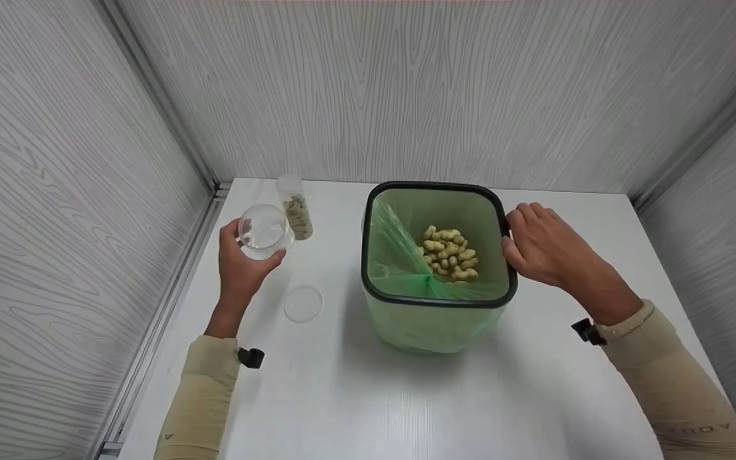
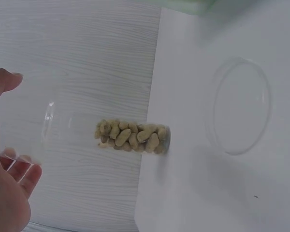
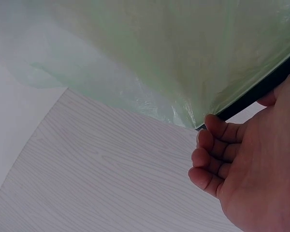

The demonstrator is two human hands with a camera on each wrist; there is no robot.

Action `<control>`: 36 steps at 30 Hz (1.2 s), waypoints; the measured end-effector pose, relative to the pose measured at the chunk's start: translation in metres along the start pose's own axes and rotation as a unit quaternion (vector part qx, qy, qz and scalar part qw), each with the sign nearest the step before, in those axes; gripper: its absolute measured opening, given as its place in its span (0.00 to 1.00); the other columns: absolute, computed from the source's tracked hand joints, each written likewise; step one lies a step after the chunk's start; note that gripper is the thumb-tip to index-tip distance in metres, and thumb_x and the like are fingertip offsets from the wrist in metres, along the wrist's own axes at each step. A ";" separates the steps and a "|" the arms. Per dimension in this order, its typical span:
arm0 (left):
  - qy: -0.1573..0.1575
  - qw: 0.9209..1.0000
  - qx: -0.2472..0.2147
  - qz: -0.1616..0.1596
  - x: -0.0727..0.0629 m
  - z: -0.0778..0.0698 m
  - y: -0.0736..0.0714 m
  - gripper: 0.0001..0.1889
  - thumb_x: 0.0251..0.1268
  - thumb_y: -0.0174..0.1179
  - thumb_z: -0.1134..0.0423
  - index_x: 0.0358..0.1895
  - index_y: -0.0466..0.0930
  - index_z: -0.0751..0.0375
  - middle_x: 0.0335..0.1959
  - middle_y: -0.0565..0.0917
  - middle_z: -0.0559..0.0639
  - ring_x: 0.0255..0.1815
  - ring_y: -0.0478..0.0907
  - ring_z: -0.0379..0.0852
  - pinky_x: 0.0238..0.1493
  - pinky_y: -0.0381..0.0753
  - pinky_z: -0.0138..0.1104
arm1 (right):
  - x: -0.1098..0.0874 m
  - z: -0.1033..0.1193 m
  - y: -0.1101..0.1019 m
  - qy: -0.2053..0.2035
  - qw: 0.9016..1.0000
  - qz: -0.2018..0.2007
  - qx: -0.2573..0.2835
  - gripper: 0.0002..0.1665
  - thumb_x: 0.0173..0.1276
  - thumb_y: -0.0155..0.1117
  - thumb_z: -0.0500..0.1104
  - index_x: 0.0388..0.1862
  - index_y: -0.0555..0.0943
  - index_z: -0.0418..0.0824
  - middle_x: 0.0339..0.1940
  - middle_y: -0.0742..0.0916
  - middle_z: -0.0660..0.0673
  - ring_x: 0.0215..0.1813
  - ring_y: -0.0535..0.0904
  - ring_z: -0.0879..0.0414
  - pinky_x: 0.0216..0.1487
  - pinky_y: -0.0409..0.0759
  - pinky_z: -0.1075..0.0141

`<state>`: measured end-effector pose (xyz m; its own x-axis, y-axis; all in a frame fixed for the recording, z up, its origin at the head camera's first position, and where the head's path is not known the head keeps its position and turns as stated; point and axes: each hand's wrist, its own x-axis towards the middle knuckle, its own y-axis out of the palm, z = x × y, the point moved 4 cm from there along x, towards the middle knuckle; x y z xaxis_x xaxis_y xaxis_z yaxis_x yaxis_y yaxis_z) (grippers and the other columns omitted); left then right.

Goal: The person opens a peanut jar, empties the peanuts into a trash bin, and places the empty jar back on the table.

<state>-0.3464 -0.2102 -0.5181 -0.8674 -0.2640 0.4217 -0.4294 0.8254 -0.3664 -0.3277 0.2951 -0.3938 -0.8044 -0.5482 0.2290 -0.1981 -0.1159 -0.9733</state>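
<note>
My left hand (image 1: 239, 271) holds a clear, wide plastic jar (image 1: 264, 229) above the left side of the table, thumb on one side and fingers on the other. No contents show in it. My right hand (image 1: 550, 249) grips the right side of the black rim (image 1: 441, 302) of a trash bin, which has a green bag liner (image 1: 419, 322). Peanuts in their shells (image 1: 451, 252) lie inside the bin. In the right wrist view, the fingers (image 3: 215, 150) curl at the rim's corner, against the liner.
Behind the held jar stands a narrow clear jar (image 1: 298, 217) partly filled with peanuts. A round clear lid (image 1: 304, 304) lies on the white table (image 1: 381, 409), left of the bin. Grey wood-grain panels (image 1: 368, 96) enclose the back and both sides.
</note>
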 end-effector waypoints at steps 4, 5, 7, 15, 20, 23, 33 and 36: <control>-0.032 0.999 0.016 0.000 -0.002 0.018 -0.001 0.48 0.48 0.80 0.64 0.72 0.61 0.70 0.68 0.71 0.67 0.71 0.70 0.62 0.70 0.74 0.57 | 0.000 -0.001 0.000 0.006 1.000 0.007 0.002 0.14 0.77 0.44 0.43 0.36 0.69 0.33 0.32 0.73 0.40 0.34 0.63 0.47 0.40 0.63 0.55; -0.042 0.999 0.019 0.000 -0.003 0.023 -0.001 0.48 0.48 0.80 0.64 0.72 0.60 0.69 0.68 0.70 0.67 0.72 0.70 0.62 0.71 0.73 0.57 | 0.000 -0.001 0.000 0.006 1.000 0.007 0.002 0.15 0.77 0.44 0.44 0.36 0.69 0.33 0.32 0.73 0.40 0.34 0.63 0.47 0.40 0.63 0.55; -0.057 0.998 0.024 -0.001 -0.004 0.031 -0.001 0.48 0.48 0.80 0.64 0.72 0.60 0.69 0.69 0.70 0.67 0.73 0.69 0.62 0.72 0.73 0.57 | 0.000 -0.001 0.000 0.006 1.000 0.007 0.003 0.14 0.76 0.44 0.44 0.36 0.69 0.33 0.32 0.73 0.40 0.34 0.64 0.47 0.40 0.63 0.55; -0.100 0.995 0.021 -0.001 -0.011 0.049 -0.001 0.48 0.51 0.79 0.64 0.73 0.59 0.66 0.71 0.69 0.66 0.75 0.68 0.62 0.74 0.71 0.57 | 0.001 -0.001 -0.001 0.009 1.000 0.012 0.006 0.15 0.76 0.45 0.44 0.37 0.70 0.32 0.33 0.73 0.39 0.35 0.64 0.47 0.41 0.64 0.54; -0.123 0.992 0.006 0.000 -0.017 0.061 -0.001 0.48 0.51 0.79 0.65 0.73 0.59 0.67 0.71 0.68 0.68 0.75 0.67 0.65 0.73 0.71 0.58 | 0.001 -0.001 0.000 0.011 1.000 0.016 0.008 0.15 0.77 0.45 0.44 0.38 0.70 0.32 0.34 0.74 0.39 0.36 0.64 0.47 0.42 0.64 0.54; -0.135 0.991 -0.001 0.000 -0.020 0.069 -0.001 0.48 0.51 0.79 0.65 0.73 0.59 0.69 0.71 0.67 0.67 0.75 0.66 0.64 0.74 0.70 0.58 | 0.000 -0.001 0.001 0.013 1.000 0.015 0.009 0.15 0.77 0.45 0.44 0.38 0.70 0.32 0.33 0.74 0.39 0.36 0.65 0.47 0.42 0.65 0.53; -0.179 0.984 0.018 0.001 -0.032 0.094 -0.003 0.49 0.51 0.79 0.64 0.74 0.57 0.69 0.72 0.66 0.67 0.78 0.64 0.63 0.80 0.60 0.56 | 0.000 -0.001 0.000 0.006 1.000 0.002 0.008 0.13 0.75 0.45 0.42 0.36 0.69 0.32 0.32 0.73 0.39 0.34 0.64 0.47 0.41 0.64 0.54; -0.187 0.982 0.024 0.004 -0.034 0.097 -0.004 0.49 0.52 0.78 0.64 0.74 0.56 0.68 0.73 0.65 0.67 0.78 0.63 0.64 0.81 0.58 0.56 | 0.000 -0.001 0.000 0.007 1.000 0.001 0.007 0.14 0.75 0.45 0.42 0.36 0.69 0.32 0.32 0.73 0.39 0.35 0.64 0.46 0.41 0.64 0.54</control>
<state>-0.3399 -0.2529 -0.6114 -0.8982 -0.4306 0.0881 -0.4266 0.8059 -0.4105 -0.3282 0.2960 -0.3939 -0.8124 -0.5370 0.2272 -0.1882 -0.1272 -0.9739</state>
